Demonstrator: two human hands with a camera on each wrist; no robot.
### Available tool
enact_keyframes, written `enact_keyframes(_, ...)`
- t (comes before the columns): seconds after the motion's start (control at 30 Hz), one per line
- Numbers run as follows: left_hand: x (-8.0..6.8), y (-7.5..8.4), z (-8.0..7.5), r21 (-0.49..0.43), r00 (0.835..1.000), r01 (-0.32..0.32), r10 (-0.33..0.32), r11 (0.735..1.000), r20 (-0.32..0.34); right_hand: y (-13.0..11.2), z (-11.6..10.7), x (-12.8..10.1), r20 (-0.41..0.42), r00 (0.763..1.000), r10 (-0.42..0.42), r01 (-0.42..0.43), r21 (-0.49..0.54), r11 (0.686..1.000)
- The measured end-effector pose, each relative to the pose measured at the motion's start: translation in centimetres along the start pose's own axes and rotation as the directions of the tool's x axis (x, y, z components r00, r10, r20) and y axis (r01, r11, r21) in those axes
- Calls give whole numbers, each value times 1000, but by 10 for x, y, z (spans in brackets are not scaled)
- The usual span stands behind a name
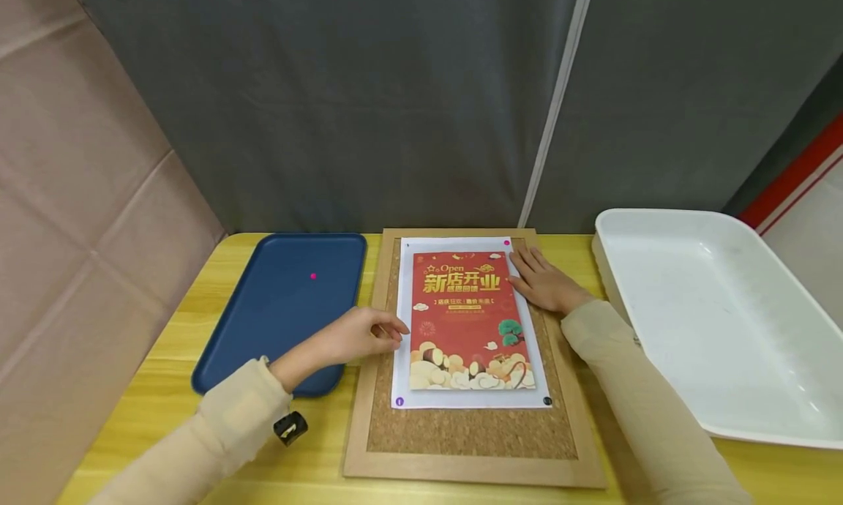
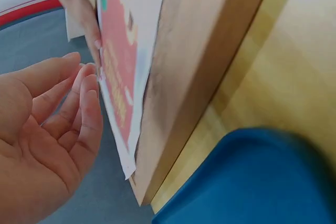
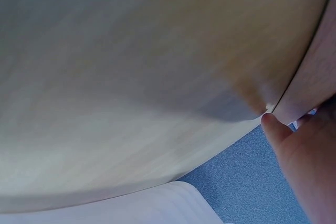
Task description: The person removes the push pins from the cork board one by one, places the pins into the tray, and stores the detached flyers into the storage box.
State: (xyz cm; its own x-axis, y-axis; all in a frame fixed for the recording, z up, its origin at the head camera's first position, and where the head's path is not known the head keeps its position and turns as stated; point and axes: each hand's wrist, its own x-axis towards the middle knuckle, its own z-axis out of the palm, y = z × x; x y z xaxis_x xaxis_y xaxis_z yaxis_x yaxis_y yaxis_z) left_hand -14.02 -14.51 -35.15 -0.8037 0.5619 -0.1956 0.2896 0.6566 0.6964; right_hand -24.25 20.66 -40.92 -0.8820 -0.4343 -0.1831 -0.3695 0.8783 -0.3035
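The left grip (image 1: 365,333) was held loosely curled, with nothing seen in it, just beside the left edge of the poster (image 1: 461,337); across the right edge the right grip (image 1: 546,282) was laid, fingers extended. Left of both, a pink pin (image 1: 313,276) was shown only by the head view

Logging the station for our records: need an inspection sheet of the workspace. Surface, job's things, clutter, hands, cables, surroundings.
Surface: yellow wood-grain table.
Job's things: white-bordered red poster lying on wood-framed cork board; round dots, likely pins, at three poster corners.
Clutter: blue tray left, small pink item on it; white tray right.
Hands: left hand by poster's left edge, fingers loosely bent; right hand flat at poster's upper right.
Cables: nothing seen.
Surroundings: grey curtain behind, pinkish panel left.
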Motion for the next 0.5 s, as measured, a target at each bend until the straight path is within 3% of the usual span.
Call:
enact_keyframes(0.2, -6, -3, 11, -13, 997, 0, 1, 1000, 71, -2, -1, 0, 9, 1000, 7, -7, 8, 1000)
enact_keyframes(0.5, -12, -5, 21, -4, 994, -35, 36, 999, 107, -1, -1, 0, 17, 1000, 14, -14, 8, 1000)
